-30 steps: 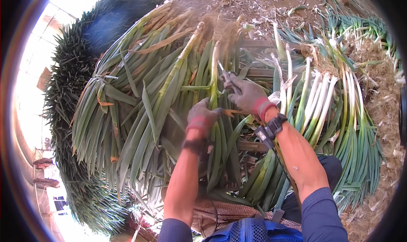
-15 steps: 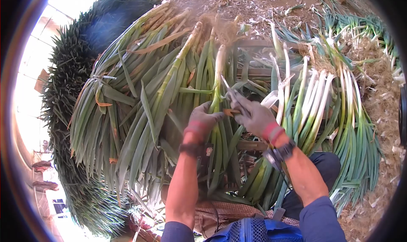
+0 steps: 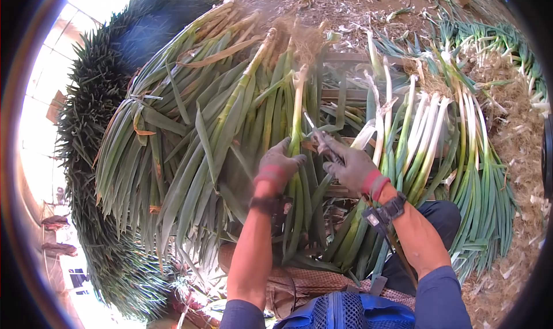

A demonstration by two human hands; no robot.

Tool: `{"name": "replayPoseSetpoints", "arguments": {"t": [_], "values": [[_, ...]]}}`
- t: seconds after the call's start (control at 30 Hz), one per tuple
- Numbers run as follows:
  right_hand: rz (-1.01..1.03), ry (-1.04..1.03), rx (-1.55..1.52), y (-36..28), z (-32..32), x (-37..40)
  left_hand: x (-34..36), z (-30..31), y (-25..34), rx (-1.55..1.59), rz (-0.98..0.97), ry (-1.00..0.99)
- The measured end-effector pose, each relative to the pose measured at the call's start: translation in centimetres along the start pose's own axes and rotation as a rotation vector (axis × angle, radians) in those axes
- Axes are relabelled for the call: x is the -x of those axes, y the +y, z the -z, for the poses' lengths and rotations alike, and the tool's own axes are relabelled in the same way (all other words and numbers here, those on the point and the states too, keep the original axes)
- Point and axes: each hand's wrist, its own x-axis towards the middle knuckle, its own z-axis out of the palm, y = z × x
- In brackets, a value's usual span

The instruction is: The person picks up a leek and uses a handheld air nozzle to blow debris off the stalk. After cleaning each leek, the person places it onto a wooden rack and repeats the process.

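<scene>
Gloved in grey with a red cuff, my left hand (image 3: 277,163) is closed round the green stem of a long onion (image 3: 298,107). That onion stands root end up, its pale shaft above my fingers and its leaves hanging below. Just to the right, my right hand (image 3: 347,163) grips a thin-bladed knife (image 3: 313,123), the blade pointing up and left near the stem. White trimmed onions (image 3: 426,127) lie beside my right hand. Untrimmed onions with long leaves (image 3: 196,133) are heaped at the left of my left hand.
A dense dark green pile of leaves (image 3: 92,139) rises at the far left. Wooden slats (image 3: 345,96) lie under the onions. More bundled onions (image 3: 484,173) and loose root waste (image 3: 518,139) are at the right. Scraps litter the ground (image 3: 345,12) beyond.
My right hand and the knife have moved slightly right and down, away from the stem. A leaf that stuck out across the held onion now no longer crosses it.
</scene>
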Motion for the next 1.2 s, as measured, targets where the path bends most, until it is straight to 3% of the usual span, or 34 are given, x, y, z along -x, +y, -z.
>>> {"name": "replayPoseSetpoints", "arguments": {"t": [0.2,0.3,0.43,0.57,0.6,0.73,0.8,0.97,1.03,1.13,1.2], "values": [[-0.022,-0.124,-0.365,-1.7,0.7,4.9,0.6,0.0,1.9,-0.253,0.011,0.047],[-0.127,-0.189,-0.197,-2.2,1.2,5.5,0.9,-0.5,2.8,-0.366,0.035,0.059],[-0.164,-0.171,-0.246,-2.2,1.5,4.6,0.9,-0.3,3.7,-0.392,0.062,0.036],[-0.076,-0.113,-0.202,-1.6,0.7,3.4,1.0,-0.4,3.6,-0.404,0.081,0.028],[-0.130,-0.117,-0.171,-2.0,1.0,2.1,0.9,-0.5,3.6,-0.397,0.073,0.033],[0.029,0.034,-0.176,1.4,0.1,-4.2,0.9,-0.5,3.1,-0.364,0.065,0.043],[-0.058,0.043,-0.015,0.3,1.3,-6.3,0.6,-0.4,2.5,-0.331,0.051,0.056],[-0.087,0.134,-0.006,0.9,2.6,-11.5,0.4,-0.7,1.8,-0.263,0.003,0.071],[-0.068,0.173,-0.016,1.9,2.7,-12.0,0.4,-0.9,1.4,-0.229,0.005,0.068],[0.140,0.142,-0.144,2.5,1.9,-8.9,0.2,-1.3,1.2,-0.208,-0.021,0.080],[-0.002,0.048,-0.066,1.3,2.5,-5.8,0.2,-1.8,1.0,-0.163,-0.030,0.048]]}}
